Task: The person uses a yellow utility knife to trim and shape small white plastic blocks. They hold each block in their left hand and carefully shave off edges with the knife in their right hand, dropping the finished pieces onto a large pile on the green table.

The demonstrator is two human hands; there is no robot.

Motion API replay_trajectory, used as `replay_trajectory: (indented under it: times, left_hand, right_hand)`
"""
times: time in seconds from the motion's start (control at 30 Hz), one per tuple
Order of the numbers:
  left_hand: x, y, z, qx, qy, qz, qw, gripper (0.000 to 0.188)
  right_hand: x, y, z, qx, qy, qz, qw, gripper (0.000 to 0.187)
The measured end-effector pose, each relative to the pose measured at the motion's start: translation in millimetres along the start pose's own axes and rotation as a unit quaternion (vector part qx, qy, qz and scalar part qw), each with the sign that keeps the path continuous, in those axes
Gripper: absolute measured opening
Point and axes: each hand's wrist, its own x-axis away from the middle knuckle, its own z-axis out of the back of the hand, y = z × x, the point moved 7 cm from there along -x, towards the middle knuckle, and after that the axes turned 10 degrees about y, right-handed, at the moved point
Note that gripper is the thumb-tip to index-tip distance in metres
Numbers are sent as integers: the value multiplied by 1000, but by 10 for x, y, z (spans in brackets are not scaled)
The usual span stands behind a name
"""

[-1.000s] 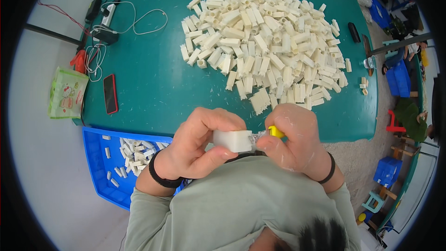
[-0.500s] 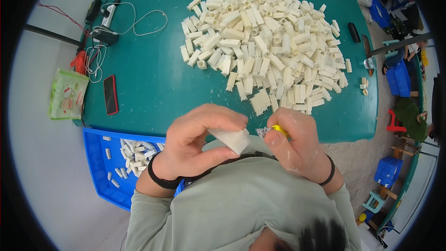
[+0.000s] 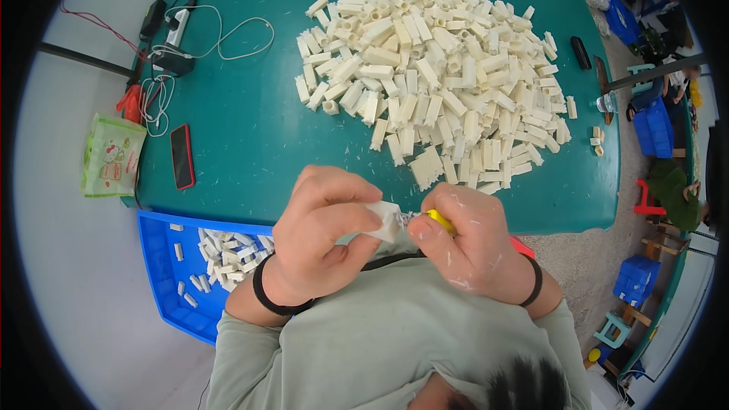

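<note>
My left hand (image 3: 319, 228) grips a white, rectangular block (image 3: 387, 224) between thumb and fingers, in front of my torso. My right hand (image 3: 477, 241) is closed around a small yellow-handled tool (image 3: 441, 222), tip at the block's end; contact cannot be determined. Beyond lies a heap of off-white, hollow rectangular pieces (image 3: 437, 83).

Grey-green shirt (image 3: 395, 315), black wristbands (image 3: 272, 307)

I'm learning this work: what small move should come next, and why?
Perhaps scrape the end of the white block with the yellow tool: the left hand grips the block, the right hand points the tool at it, and white flecks dot that hand.
</note>
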Motion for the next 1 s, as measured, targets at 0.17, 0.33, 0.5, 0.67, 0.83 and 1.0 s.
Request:
replay_trajectory:
  times: [0.17,0.33,0.5,0.67,0.83,1.0]
  left_hand:
    - [-2,5,-3,-18,-7,-21,1000,34]
    - [85,-97,80,76,-26,75,994,32]
    - [465,-583,571,-154,-19,243,957,33]
    - [1232,-910,1588,-601,-55,301,738,33]
    - [860,-1330,1013,-496,-54,242,832,29]
    - [340,-2017,21,-392,-28,195,899,35]
  right_hand:
    - [-41,115,24,42,33,-18,998,34]
    - [-83,310,-37,32,25,-85,996,36]
    - [-86,444,37,-37,17,-139,989,36]
    - [-123,569,106,-64,23,-164,984,36]
    - [-201,621,59,-81,6,-167,983,34]
    - [-199,667,206,-59,14,-175,983,31]
